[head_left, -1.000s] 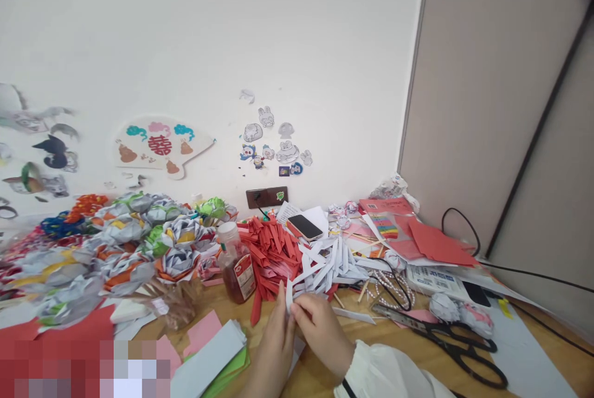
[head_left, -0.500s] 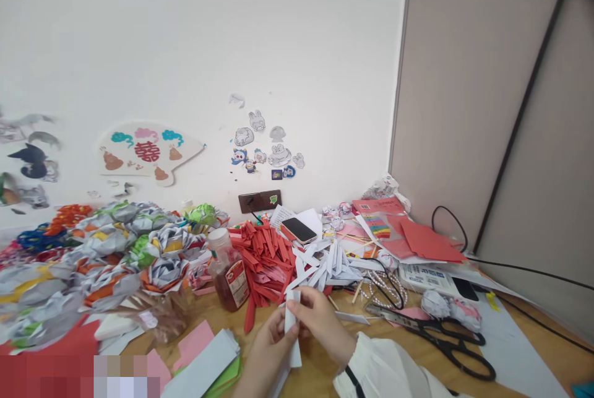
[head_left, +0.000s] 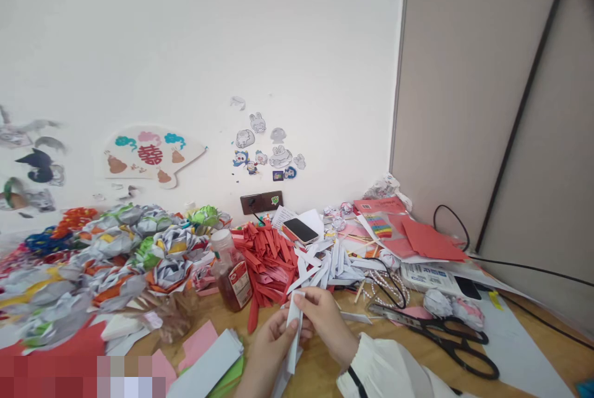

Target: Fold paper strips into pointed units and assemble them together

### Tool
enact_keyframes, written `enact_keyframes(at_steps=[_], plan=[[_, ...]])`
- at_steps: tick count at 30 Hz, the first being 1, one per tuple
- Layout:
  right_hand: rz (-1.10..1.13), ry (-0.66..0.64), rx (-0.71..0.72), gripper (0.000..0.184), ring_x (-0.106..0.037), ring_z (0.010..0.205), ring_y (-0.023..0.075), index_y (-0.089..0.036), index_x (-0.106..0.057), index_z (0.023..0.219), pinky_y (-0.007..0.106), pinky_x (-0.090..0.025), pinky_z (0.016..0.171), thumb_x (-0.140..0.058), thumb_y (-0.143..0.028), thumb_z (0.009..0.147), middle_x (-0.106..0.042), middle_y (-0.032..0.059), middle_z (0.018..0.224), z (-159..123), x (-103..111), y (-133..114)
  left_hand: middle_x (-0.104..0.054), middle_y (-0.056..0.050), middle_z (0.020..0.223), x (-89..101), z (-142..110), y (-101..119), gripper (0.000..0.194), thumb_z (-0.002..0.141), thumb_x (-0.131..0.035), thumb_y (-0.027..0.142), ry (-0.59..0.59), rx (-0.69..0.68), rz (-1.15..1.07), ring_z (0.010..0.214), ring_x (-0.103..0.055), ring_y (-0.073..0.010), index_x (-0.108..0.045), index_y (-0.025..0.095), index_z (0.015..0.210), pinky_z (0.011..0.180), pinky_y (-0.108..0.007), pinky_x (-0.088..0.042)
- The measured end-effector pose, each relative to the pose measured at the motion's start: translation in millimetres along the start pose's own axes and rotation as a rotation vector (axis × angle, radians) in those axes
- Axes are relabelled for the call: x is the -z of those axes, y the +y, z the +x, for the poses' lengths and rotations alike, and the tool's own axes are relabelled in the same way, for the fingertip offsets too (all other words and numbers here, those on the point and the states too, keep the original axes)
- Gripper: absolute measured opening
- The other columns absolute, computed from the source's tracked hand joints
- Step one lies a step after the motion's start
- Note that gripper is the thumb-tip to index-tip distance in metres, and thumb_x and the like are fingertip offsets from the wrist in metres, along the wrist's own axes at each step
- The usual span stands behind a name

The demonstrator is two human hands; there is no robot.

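White paper strip [head_left: 292, 353], held above the counter [head_left: 320, 379]: left hand [head_left: 272, 343] pinches its middle, right hand [head_left: 327, 325] its upper end. Probably light, springy, easily creased; best pinched across its flat faces.

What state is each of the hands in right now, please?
Left hand: closed, holding a white paper strip, thumb on top.
Right hand: closed, pinching the same strip near its upper end.

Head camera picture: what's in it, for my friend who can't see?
A person's left hand and right hand hold a white paper strip over a wooden table. Beyond them lie red strips and white strips; black-handled scissors lie to the right.
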State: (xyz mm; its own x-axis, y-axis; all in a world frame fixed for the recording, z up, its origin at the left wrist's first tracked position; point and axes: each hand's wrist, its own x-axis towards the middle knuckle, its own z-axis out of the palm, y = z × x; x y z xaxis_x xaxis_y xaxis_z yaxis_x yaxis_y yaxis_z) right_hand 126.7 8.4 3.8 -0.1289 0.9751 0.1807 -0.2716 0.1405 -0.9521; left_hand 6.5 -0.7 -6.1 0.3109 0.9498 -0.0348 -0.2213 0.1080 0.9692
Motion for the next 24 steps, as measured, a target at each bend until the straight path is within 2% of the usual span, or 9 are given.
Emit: enact_keyframes(at_steps=[3,8,15,20,24], plan=[[-0.006,-0.013,-0.022,0.037,-0.039,0.044,0.0066,-0.012,-0.062,0.072,0.018,-0.030,0.039,-0.057,-0.048,0.070,-0.049,-0.0020,0.056,1.1,0.4,3.2,-0.070,-0.007,0.067,-1.4,-1.3,1.9,0.033,0.055,-0.073,0.042,0.023,0.021,-0.006,0.060,-0.063,-0.0170,-0.064,0.013,0.070,0.062,-0.027,-0.046],[0.005,-0.036,-0.042,0.040,-0.036,0.039,0.0061,-0.012,-0.063,0.076,0.018,-0.029,0.035,-0.056,-0.050,0.070,-0.046,-0.0032,0.052,2.3,0.1,6.9,-0.068,-0.006,0.058,4.9,4.2,-8.1,0.037,0.051,-0.074,0.044,0.053,0.068,-0.025,0.050,-0.060,-0.0140,-0.063,0.013,0.067,0.053,-0.023,-0.044],[-0.011,-0.027,0.002,0.042,-0.035,0.039,0.0061,-0.011,-0.063,0.071,0.017,-0.027,0.035,-0.053,-0.051,0.073,-0.042,-0.0041,0.047,3.4,1.6,7.8,-0.068,-0.005,0.058,8.1,7.7,-15.5,0.039,0.049,-0.075,0.044,0.081,0.094,-0.047,0.046,-0.059,-0.0140,-0.061,0.013,0.068,0.051,-0.025,-0.045],[-0.046,-0.007,0.012,0.044,-0.037,0.040,0.0066,-0.011,-0.063,0.070,0.018,-0.028,0.037,-0.051,-0.053,0.073,-0.046,-0.0030,0.049,1.6,0.4,3.5,-0.068,-0.005,0.058,6.8,7.4,-16.9,0.040,0.046,-0.076,0.045,0.130,0.099,-0.047,0.042,-0.057,-0.0122,-0.059,0.014,0.064,0.049,-0.024,-0.045],[-0.084,-0.009,0.008,0.045,-0.040,0.042,0.0078,-0.011,-0.063,0.070,0.019,-0.031,0.039,-0.051,-0.054,0.072,-0.048,-0.0021,0.049,0.3,-1.1,1.0,-0.068,-0.004,0.057,5.8,6.1,-15.1,0.038,0.047,-0.077,0.043,0.126,0.094,-0.061,0.044,-0.059,-0.0126,-0.060,0.013,0.063,0.051,-0.024,-0.046]])
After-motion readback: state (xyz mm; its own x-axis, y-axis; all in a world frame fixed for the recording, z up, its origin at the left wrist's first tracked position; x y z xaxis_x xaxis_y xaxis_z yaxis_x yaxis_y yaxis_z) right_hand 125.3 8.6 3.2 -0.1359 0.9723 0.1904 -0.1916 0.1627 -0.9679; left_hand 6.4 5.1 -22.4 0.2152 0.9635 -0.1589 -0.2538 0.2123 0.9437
